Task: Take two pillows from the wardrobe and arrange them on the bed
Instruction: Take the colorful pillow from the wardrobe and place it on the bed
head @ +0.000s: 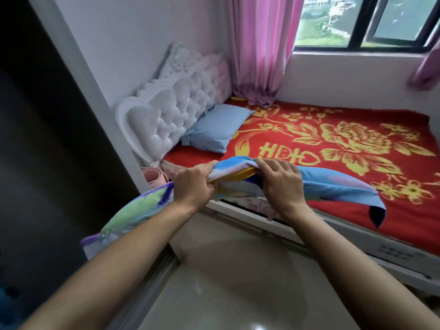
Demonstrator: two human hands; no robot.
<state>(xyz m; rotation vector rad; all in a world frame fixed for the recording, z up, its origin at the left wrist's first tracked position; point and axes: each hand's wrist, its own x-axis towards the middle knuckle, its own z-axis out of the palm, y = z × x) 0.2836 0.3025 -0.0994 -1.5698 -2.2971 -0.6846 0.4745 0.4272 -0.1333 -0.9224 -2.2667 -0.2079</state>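
Observation:
A light blue pillow (pixel 215 127) lies at the head of the bed (pixel 357 144), leaning against the white tufted headboard (pixel 176 101). The bed carries a red cover with a yellow flower pattern. I hold a second pillow, multicoloured in blue, green, purple and yellow (pixel 333 184), in the air over the near edge of the bed. My left hand (pixel 194 183) and my right hand (pixel 282 184) both grip its upper edge, close together. The pillow sags to both sides of my hands.
The dark wardrobe (pixel 35 139) stands open at my left, its sliding track running along the floor. A pink object (pixel 154 176) sits between the headboard and the wall. Pink curtains (pixel 259 44) hang by the window behind the bed. Glossy tiled floor (pixel 238 282) lies below my arms.

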